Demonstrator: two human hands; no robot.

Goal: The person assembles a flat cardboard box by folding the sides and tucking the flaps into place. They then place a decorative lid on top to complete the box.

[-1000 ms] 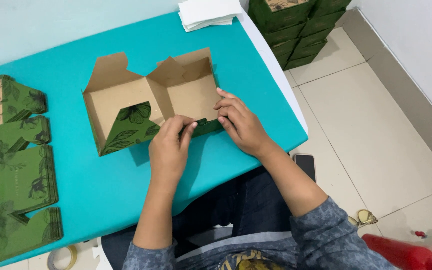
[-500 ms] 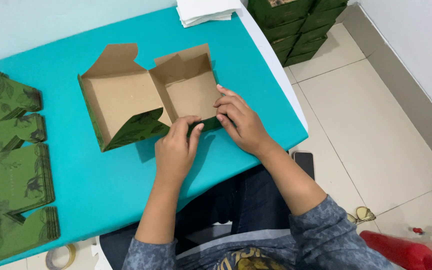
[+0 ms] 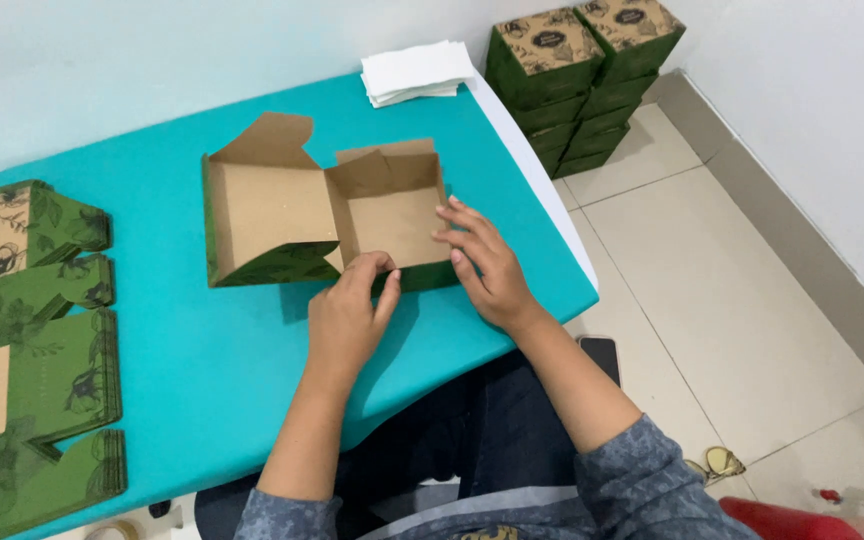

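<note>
A half-folded cardboard box (image 3: 322, 210), green outside and brown inside, lies open on the teal table (image 3: 202, 370). Its tray part sits to the right, its lid panel to the left with a flap raised. My left hand (image 3: 347, 320) pinches the tray's near wall at its left corner. My right hand (image 3: 482, 260) presses its fingers on the tray's right side and near wall. Both hands hold the box's front edge.
A stack of flat green box blanks (image 3: 22, 340) lies at the table's left. White paper sheets (image 3: 417, 72) rest at the far edge. Finished green boxes (image 3: 577, 75) are stacked on the tiled floor by the wall. A red object (image 3: 802, 520) shows at bottom right.
The camera view shifted, so the box sits lower and further right in frame. My hands stay on the tray's near wall, with the left fingers now pinching the wall's corner.
</note>
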